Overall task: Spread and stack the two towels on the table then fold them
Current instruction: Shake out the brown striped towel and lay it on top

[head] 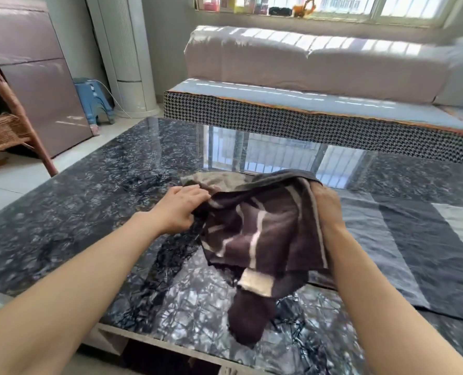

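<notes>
A dark brown towel with thin pale stripes hangs crumpled above the glossy black marble table, its lower end drooping toward the table's near edge. My left hand grips its left edge. My right hand grips its right edge, fingers hidden behind the cloth. A second towel, grey with dark and pale bands, lies spread flat on the right part of the table, partly under the held one.
A sofa with a houndstooth-edged seat runs along the table's far side. A wicker chair stands at the left, with a blue stool and a white column unit behind it.
</notes>
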